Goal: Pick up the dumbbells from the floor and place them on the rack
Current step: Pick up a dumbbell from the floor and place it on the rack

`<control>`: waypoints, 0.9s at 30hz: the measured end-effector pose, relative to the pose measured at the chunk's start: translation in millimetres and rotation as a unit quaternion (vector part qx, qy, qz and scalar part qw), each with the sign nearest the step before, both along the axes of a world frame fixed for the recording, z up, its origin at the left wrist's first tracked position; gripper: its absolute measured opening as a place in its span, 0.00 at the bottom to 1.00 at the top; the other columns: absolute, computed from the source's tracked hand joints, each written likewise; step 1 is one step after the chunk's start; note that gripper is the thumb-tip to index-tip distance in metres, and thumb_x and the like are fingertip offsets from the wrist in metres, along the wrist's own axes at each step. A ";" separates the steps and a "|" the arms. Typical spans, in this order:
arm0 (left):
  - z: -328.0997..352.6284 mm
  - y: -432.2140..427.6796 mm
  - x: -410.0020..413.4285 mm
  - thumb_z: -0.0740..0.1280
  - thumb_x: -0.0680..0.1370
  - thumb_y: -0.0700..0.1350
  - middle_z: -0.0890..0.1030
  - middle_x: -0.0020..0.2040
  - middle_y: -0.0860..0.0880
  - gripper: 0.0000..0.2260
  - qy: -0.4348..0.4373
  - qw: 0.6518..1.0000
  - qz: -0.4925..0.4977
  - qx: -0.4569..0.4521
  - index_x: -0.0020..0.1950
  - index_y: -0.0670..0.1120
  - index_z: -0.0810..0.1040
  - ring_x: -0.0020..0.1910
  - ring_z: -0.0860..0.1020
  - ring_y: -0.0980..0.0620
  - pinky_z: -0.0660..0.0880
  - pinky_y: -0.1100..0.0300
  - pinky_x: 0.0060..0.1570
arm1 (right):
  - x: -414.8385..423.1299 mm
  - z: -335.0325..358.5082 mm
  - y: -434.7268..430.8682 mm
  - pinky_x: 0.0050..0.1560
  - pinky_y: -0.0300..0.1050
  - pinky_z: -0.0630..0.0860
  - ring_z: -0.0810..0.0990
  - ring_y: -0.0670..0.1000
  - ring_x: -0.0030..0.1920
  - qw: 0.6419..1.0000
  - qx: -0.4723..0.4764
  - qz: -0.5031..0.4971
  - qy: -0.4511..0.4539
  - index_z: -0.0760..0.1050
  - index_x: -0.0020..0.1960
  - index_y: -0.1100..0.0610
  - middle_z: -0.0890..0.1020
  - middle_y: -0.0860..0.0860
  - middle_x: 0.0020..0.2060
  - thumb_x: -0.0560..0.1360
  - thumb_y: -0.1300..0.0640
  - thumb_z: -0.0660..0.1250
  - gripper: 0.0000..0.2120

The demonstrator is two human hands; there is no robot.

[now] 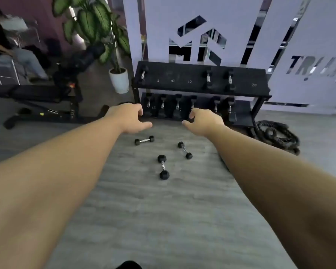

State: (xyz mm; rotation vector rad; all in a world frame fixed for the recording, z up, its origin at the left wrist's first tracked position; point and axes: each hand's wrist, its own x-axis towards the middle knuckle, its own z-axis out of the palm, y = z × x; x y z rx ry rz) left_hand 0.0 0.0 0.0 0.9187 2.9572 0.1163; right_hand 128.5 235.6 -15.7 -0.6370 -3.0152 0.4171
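Both arms outstretched, each grip released, grey wood-look floor point(163, 220), three dumbbells point(163, 167), rack point(202, 88)

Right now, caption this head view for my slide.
Empty hands, left and right, reach toward three dumbbells on the floor before the rack.

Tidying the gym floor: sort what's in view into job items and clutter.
Job: three floor dumbbells, left, middle, right; rack; left hand; right hand, both empty.

Clutter: battle rope; bench; potted plant.
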 end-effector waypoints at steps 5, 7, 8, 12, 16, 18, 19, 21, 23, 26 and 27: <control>-25.6 6.1 -61.9 0.63 0.71 0.72 0.80 0.53 0.56 0.28 -0.014 1.000 -0.008 -0.019 0.62 0.55 0.74 0.53 0.78 0.50 0.77 0.50 0.52 | -59.8 -22.4 4.3 0.49 0.50 0.76 0.79 0.56 0.49 0.999 -0.002 -0.029 -0.034 0.74 0.64 0.51 0.82 0.50 0.51 0.76 0.37 0.61 0.23; -31.8 9.5 -94.9 0.64 0.71 0.72 0.80 0.54 0.56 0.27 -0.020 1.000 -0.015 -0.008 0.62 0.55 0.74 0.54 0.78 0.50 0.76 0.50 0.52 | -90.1 -27.4 2.7 0.48 0.49 0.76 0.79 0.55 0.48 0.999 -0.017 -0.038 -0.033 0.74 0.64 0.51 0.81 0.50 0.51 0.76 0.38 0.61 0.22; -33.3 9.3 -109.9 0.64 0.71 0.72 0.80 0.54 0.56 0.27 -0.024 1.000 -0.017 -0.007 0.62 0.55 0.74 0.54 0.78 0.50 0.76 0.50 0.51 | -104.8 -29.2 0.5 0.47 0.49 0.76 0.80 0.55 0.48 0.998 -0.025 -0.042 -0.038 0.74 0.63 0.51 0.81 0.50 0.52 0.76 0.38 0.61 0.22; -47.0 6.6 -176.7 0.64 0.71 0.72 0.80 0.54 0.56 0.28 -0.038 0.999 -0.031 -0.025 0.62 0.55 0.74 0.54 0.79 0.50 0.77 0.51 0.51 | -167.0 -42.8 -12.8 0.47 0.49 0.75 0.80 0.57 0.50 0.997 -0.019 -0.029 -0.074 0.74 0.63 0.51 0.82 0.51 0.54 0.76 0.39 0.62 0.22; -62.0 15.1 -228.5 0.64 0.71 0.72 0.80 0.55 0.56 0.28 -0.062 0.997 -0.041 -0.025 0.62 0.55 0.74 0.56 0.78 0.50 0.77 0.49 0.54 | -217.5 -56.2 -18.5 0.48 0.49 0.75 0.80 0.57 0.50 0.995 -0.035 -0.048 -0.075 0.73 0.64 0.52 0.81 0.51 0.54 0.76 0.41 0.62 0.21; -72.3 20.4 -245.6 0.65 0.71 0.72 0.79 0.55 0.55 0.27 -0.072 0.996 -0.051 -0.025 0.62 0.55 0.74 0.56 0.78 0.50 0.76 0.49 0.54 | -234.1 -68.9 -21.0 0.50 0.50 0.76 0.80 0.58 0.52 0.993 -0.046 -0.055 -0.090 0.73 0.65 0.52 0.81 0.52 0.56 0.76 0.41 0.63 0.22; -78.8 23.3 -253.2 0.65 0.71 0.71 0.79 0.55 0.55 0.27 -0.078 0.995 -0.056 -0.026 0.62 0.55 0.74 0.56 0.78 0.50 0.76 0.49 0.54 | -241.5 -77.1 -21.5 0.51 0.50 0.76 0.80 0.58 0.53 0.992 -0.052 -0.054 -0.097 0.73 0.65 0.52 0.81 0.52 0.57 0.76 0.42 0.63 0.22; -94.0 29.7 -267.1 0.65 0.70 0.72 0.79 0.56 0.56 0.28 -0.095 0.993 -0.065 -0.029 0.62 0.56 0.74 0.55 0.78 0.50 0.76 0.50 0.53 | -254.9 -94.8 -19.2 0.51 0.51 0.77 0.80 0.58 0.53 0.991 -0.066 -0.054 -0.108 0.73 0.65 0.52 0.81 0.52 0.58 0.76 0.41 0.63 0.23; -110.5 39.4 -283.8 0.65 0.70 0.73 0.78 0.57 0.56 0.30 -0.108 0.991 -0.074 -0.035 0.63 0.56 0.73 0.55 0.78 0.50 0.74 0.52 0.50 | -269.1 -113.4 -12.1 0.48 0.50 0.76 0.81 0.57 0.51 0.988 -0.081 -0.065 -0.117 0.72 0.66 0.51 0.81 0.51 0.57 0.76 0.40 0.62 0.23; -136.7 60.4 -308.4 0.66 0.70 0.73 0.77 0.58 0.55 0.31 -0.122 0.988 -0.086 -0.029 0.64 0.54 0.73 0.55 0.77 0.51 0.71 0.54 0.45 | -289.9 -143.7 3.8 0.46 0.49 0.77 0.79 0.57 0.46 0.981 -0.109 -0.082 -0.134 0.71 0.66 0.52 0.80 0.52 0.56 0.76 0.40 0.61 0.24; -145.4 69.4 -315.8 0.66 0.71 0.73 0.77 0.58 0.55 0.32 -0.127 0.987 -0.092 -0.024 0.65 0.53 0.73 0.55 0.77 0.50 0.70 0.54 0.45 | -296.0 -153.8 10.2 0.46 0.49 0.78 0.79 0.57 0.46 0.979 -0.119 -0.086 -0.140 0.71 0.66 0.52 0.80 0.53 0.56 0.76 0.40 0.61 0.24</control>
